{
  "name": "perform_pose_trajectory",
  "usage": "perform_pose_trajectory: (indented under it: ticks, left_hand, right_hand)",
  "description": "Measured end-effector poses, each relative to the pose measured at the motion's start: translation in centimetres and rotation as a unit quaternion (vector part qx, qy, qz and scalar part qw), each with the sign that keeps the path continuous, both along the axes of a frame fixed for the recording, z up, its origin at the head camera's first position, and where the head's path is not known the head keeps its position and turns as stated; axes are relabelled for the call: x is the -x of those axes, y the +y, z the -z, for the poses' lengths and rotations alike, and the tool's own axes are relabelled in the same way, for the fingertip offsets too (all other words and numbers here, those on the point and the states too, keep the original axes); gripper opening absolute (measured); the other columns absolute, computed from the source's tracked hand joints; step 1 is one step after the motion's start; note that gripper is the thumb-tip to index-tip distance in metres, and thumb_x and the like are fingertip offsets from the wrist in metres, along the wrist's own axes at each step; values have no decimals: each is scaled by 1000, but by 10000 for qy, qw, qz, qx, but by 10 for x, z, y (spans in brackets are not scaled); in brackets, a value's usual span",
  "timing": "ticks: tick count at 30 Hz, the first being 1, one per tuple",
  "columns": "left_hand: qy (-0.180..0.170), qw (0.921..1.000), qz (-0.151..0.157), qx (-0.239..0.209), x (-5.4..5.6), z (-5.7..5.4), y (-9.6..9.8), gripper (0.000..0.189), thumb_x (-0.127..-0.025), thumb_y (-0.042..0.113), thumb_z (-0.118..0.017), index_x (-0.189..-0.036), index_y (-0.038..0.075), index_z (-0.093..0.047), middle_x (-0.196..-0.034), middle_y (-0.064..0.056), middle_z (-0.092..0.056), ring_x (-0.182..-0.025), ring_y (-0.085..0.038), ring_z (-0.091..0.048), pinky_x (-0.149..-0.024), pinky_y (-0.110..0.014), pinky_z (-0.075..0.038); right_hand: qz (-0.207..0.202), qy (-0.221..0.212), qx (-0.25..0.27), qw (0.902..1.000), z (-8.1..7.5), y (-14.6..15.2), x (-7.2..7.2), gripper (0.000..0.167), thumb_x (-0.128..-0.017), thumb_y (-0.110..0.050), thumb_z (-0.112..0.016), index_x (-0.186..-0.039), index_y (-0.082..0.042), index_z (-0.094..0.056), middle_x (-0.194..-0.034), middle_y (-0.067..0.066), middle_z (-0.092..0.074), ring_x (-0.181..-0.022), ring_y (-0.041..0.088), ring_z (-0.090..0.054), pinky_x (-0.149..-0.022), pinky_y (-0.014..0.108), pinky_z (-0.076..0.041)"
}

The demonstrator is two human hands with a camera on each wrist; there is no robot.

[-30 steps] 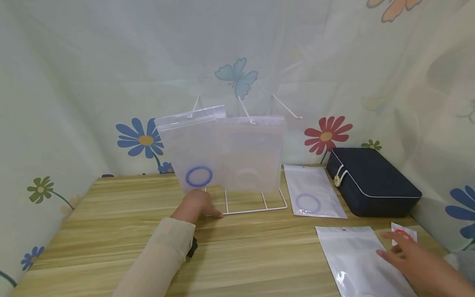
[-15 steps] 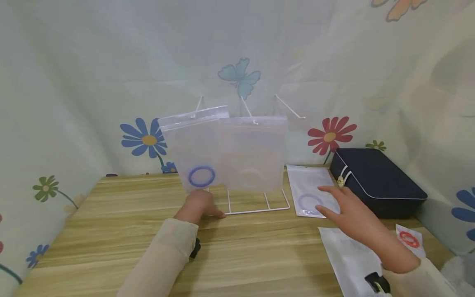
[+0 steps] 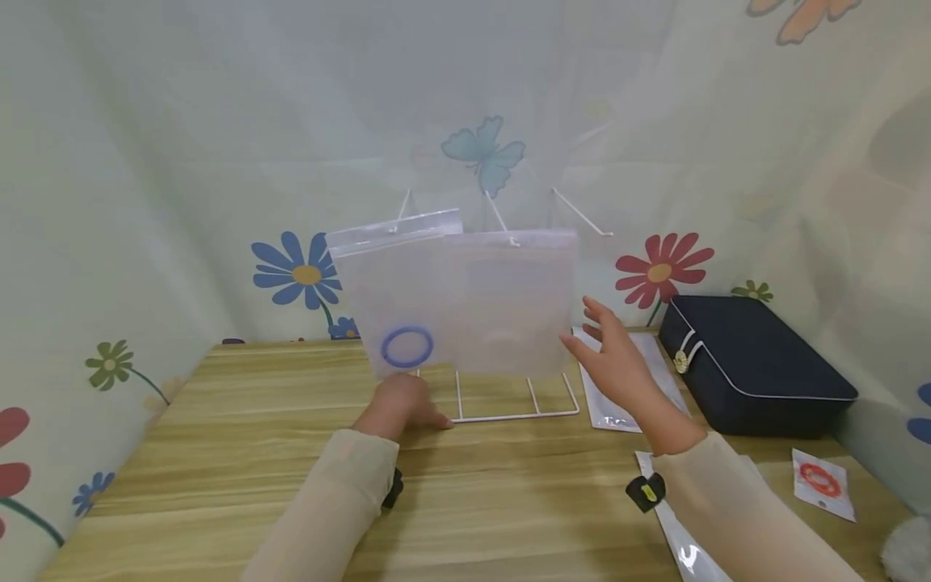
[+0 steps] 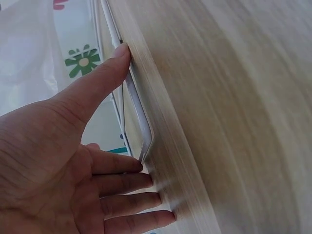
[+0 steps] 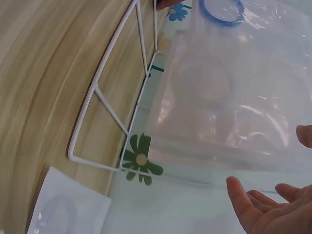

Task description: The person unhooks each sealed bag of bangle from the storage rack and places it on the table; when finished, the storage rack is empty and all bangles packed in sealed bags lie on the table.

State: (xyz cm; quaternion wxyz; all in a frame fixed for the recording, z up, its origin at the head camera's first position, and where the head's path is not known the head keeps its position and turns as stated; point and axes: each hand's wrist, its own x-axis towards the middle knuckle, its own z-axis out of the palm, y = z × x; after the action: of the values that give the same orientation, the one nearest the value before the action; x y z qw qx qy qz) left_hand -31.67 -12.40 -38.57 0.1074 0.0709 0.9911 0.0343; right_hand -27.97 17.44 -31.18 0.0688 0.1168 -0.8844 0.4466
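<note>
My left hand point(image 3: 402, 404) is at the front left corner of a white wire rack point(image 3: 518, 417), its thumb on the front base wire point(image 4: 136, 100) and its straight fingertips on the tabletop. On the rack's left hook hangs a clear zip bag point(image 3: 389, 283) with a blue ring point(image 3: 407, 347) inside, tilted. Over its edge hangs a second zip bag point(image 3: 509, 299) from the middle hook, a pale ring faintly visible in it. Beside this bag's right edge my right hand point(image 3: 618, 364) is raised, fingers spread and holding nothing. The right hook point(image 3: 584, 212) bears no bag.
A zip bag point(image 3: 658, 364) lies behind my right hand, another zip bag point(image 3: 691, 550) partly under the right forearm. A navy zipped case point(image 3: 756, 364) stands back right, with a small packet point(image 3: 822, 483) holding a red ring before it. A flowered curtain point(image 3: 218, 162) closes the back.
My right hand has moved left and up, from over the near zip bag at the right to beside the hanging bags. The left hand stays on the rack's corner.
</note>
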Motion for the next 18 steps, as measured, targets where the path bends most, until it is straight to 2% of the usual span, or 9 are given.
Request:
perform_pose_trajectory:
  ticks: [5, 10, 14, 18]
  left_hand:
    - [-2, 10000, -9, 17, 0, 1, 0, 63, -74, 62, -77, -89, 1, -70, -99, -11, -70, -90, -25, -63, -87, -39, -51]
    - [-15, 9999, 43, 101, 0, 0, 1, 62, -75, 63, -76, -88, 3, -70, -98, -11, -70, -89, -24, -62, -87, -39, -51]
    - [-20, 9999, 56, 138, 0, 0, 3, 63, -75, 63, -76, -92, 3, -71, -100, -11, -70, -91, -25, -62, -88, -39, -50]
    - [-20, 9999, 61, 137, 2, 1, 2, 65, -75, 63, -76, -95, 1, -71, -103, -13, -69, -95, -27, -63, -90, -39, -49]
  right_hand:
    - [191, -36, 418, 9989, 2, -13, 16, 73, -101, -31, -59, -157, -7, -19, -155, 22, -34, -142, 38, -34, -110, 55, -34]
    - [402, 8, 551, 9977, 9, -22, 21, 66, -99, -32, -63, -150, -7, -30, -134, 21, -54, -128, 35, -49, -98, 51, -45]
    - [522, 230, 486, 9972, 14, -25, 17, 52, -98, -29, -64, -137, -3, -41, -118, 20, -62, -111, 32, -58, -86, 44, -48]
    - [561, 496, 429, 9963, 18, -25, 11, 34, -98, -30, -64, -116, -4, -50, -103, 15, -65, -96, 28, -62, -77, 36, -52]
